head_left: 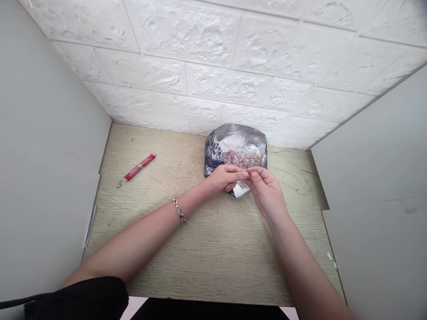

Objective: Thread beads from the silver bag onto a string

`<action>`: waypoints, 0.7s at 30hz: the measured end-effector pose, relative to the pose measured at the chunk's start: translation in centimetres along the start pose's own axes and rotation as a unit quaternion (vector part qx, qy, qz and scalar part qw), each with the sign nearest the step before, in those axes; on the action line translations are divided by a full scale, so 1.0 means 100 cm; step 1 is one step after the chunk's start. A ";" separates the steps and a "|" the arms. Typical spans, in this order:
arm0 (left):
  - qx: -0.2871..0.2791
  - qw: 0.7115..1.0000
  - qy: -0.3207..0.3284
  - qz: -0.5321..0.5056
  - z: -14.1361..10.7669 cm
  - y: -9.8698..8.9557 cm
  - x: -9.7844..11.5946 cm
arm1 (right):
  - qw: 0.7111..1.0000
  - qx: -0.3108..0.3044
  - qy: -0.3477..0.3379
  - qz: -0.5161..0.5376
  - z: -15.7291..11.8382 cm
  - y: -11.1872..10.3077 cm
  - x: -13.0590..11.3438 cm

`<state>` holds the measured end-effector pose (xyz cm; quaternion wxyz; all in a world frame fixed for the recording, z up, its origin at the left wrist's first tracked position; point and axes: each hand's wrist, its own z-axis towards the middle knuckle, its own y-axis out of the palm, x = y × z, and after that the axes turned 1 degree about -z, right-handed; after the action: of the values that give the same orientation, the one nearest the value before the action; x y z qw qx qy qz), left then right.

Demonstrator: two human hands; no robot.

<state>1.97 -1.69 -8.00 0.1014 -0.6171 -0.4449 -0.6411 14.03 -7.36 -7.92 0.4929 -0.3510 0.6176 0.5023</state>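
Note:
Small pink, white and clear beads (243, 159) lie in a silver-lined bag (238, 132) with a dark blue printed outside. My left hand (227, 178) is over the front of the bag, thumb and fingers pinched together. Its fingertips meet those of my right hand (267, 191), which is also closed in a pinch. Whatever sits between the fingertips is tiny and mostly hidden. To the right of my right hand, a thin thread-like line (296, 166) curves over the tabletop.
A red pen-like tube (140, 167) with a silver band lies at the left, with a small metal piece (118, 184) by its end. The wooden tabletop (207, 253) is bounded by a white brick-patterned wall (213, 40) and grey panels (43, 146) at both sides.

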 end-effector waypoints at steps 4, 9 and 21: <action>0.001 1.000 -0.002 0.001 0.000 0.000 0.000 | 1.000 0.007 0.022 0.013 -0.001 0.002 -0.003; 0.001 1.000 0.002 0.005 0.000 0.001 0.001 | 0.999 0.008 0.034 0.029 -0.001 0.003 -0.004; 0.007 1.000 -0.001 -0.004 0.000 0.001 0.001 | 1.000 -0.005 0.026 -0.004 -0.002 0.001 -0.005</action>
<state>2.00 -1.74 -7.83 0.1022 -0.6149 -0.4519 -0.6381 14.05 -7.56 -7.41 0.4766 -0.3688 0.6264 0.4944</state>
